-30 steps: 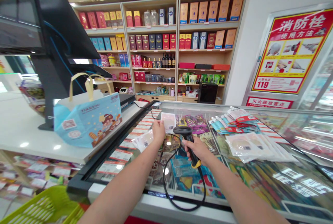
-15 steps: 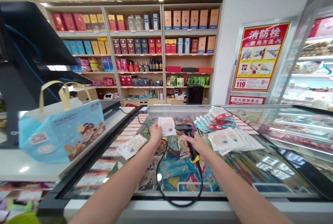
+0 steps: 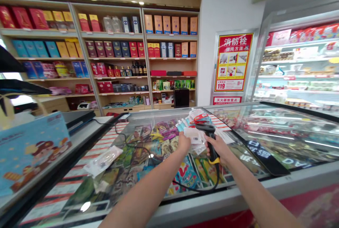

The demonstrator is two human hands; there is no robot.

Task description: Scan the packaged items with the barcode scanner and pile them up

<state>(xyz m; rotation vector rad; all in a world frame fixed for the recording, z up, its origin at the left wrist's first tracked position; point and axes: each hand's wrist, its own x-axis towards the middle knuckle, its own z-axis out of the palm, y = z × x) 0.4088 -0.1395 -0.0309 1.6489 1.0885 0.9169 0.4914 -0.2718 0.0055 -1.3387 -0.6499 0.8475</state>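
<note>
A packet is just left of the scanner, above the freezer; pouches lie on it behind them, more packets at left. Farther left, a bag stands on the table. Shelves stand behind, a poster to their right.

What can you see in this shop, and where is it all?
Glass-topped case: at least one, white-rimmed, centre
Packaged goods: many, mixed colours, inside the case
Scanner: one, black and yellow, over the case
Held packet: one, whitish, beside the scanner
Loose packets: several, whitish, on the case's left side
Pouches: several, blue and red, behind the scanner
Bag: one, blue, left edge
Boxes: many, mixed colours, back shelves
Signs: two, red, right of the shelves
Left hand: one, bare, at held packet
Right hand: one, bare, around scanner
</note>
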